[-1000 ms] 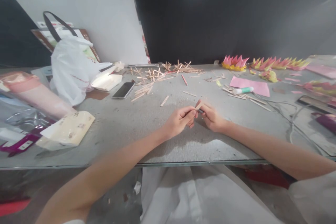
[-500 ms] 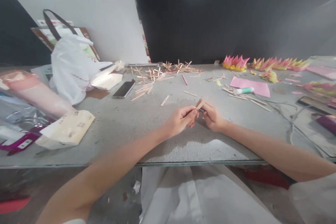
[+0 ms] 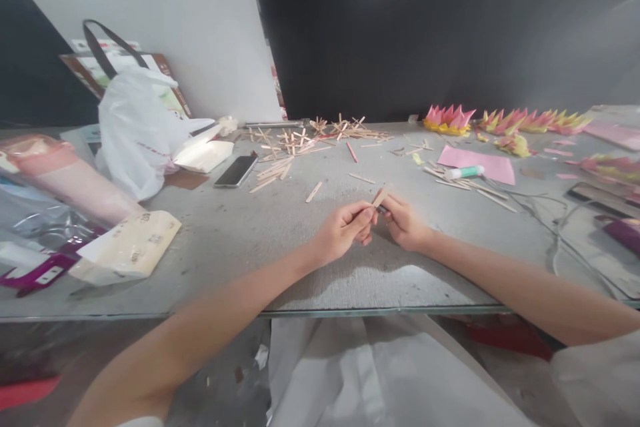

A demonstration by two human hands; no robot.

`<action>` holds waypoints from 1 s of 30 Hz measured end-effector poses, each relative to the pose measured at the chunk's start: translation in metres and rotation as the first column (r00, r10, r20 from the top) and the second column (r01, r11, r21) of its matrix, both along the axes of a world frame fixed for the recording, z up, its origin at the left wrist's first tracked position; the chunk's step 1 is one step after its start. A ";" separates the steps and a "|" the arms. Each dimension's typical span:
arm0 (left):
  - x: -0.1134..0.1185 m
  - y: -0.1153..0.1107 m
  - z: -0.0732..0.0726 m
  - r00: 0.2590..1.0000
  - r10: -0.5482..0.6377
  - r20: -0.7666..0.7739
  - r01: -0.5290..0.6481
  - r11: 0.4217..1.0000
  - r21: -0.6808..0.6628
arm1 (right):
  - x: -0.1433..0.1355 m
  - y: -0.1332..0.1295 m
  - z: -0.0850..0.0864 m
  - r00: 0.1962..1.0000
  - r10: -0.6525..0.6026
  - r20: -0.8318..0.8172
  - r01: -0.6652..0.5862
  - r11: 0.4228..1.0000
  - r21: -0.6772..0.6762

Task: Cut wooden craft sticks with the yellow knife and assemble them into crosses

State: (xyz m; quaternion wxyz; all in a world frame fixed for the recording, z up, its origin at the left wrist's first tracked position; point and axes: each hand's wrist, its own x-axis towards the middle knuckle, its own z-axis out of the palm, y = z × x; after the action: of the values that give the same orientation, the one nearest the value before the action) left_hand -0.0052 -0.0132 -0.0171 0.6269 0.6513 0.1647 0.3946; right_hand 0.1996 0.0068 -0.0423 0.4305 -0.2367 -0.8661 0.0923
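Observation:
My left hand (image 3: 345,230) is closed, its thumb and fingers pinching a flat wooden craft stick (image 3: 379,197). The stick slants up and to the right, out of the fingertips. Close against it, my right hand (image 3: 406,223) is closed too, with curled fingers around a small dark thing (image 3: 383,209) just under the stick. Fingers hide most of that dark thing, so its kind cannot be made out. Both hands meet just above the grey tabletop (image 3: 280,253). A single loose craft stick (image 3: 314,192) lies beyond my left hand.
Piled craft sticks (image 3: 300,140) lie at the back, near a phone (image 3: 236,171). Rightward are a glue stick (image 3: 464,173), pink paper (image 3: 480,161), paper flowers (image 3: 449,120) and a cable (image 3: 555,233). A plastic bag (image 3: 135,127) and tissue pack (image 3: 135,247) stand left.
The craft stick has tilted slightly steeper between my fingertips, and its visible part has shifted a little left. Both hands stay nearly in place.

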 end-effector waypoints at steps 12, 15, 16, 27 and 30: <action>-0.004 -0.001 0.004 0.988 0.087 -0.125 -0.075 0.992 0.102 | -0.003 -0.002 0.004 0.997 -0.066 0.026 0.064 0.996 0.069; -0.004 -0.001 0.006 0.980 0.126 -0.157 -0.104 0.985 0.140 | -0.004 -0.003 0.004 0.996 -0.086 0.018 0.085 0.995 0.058; -0.005 0.000 0.006 0.975 0.143 -0.171 -0.116 0.981 0.158 | -0.004 -0.003 0.004 0.995 -0.095 0.018 0.094 0.994 0.054; -0.007 -0.003 0.010 0.920 0.287 -0.266 -0.190 0.922 0.337 | -0.002 -0.005 0.004 0.984 -0.154 0.084 0.145 0.983 0.113; -0.008 -0.004 0.010 0.888 0.356 -0.291 -0.222 0.886 0.407 | -0.002 -0.004 0.004 0.976 -0.187 0.109 0.170 0.974 0.150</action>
State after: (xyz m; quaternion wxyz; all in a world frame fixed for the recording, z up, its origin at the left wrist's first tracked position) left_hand -0.0130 -0.0177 -0.0068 0.3882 0.7837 0.2969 0.3833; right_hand 0.1973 0.0028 -0.0382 0.3986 -0.2884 -0.8703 -0.0223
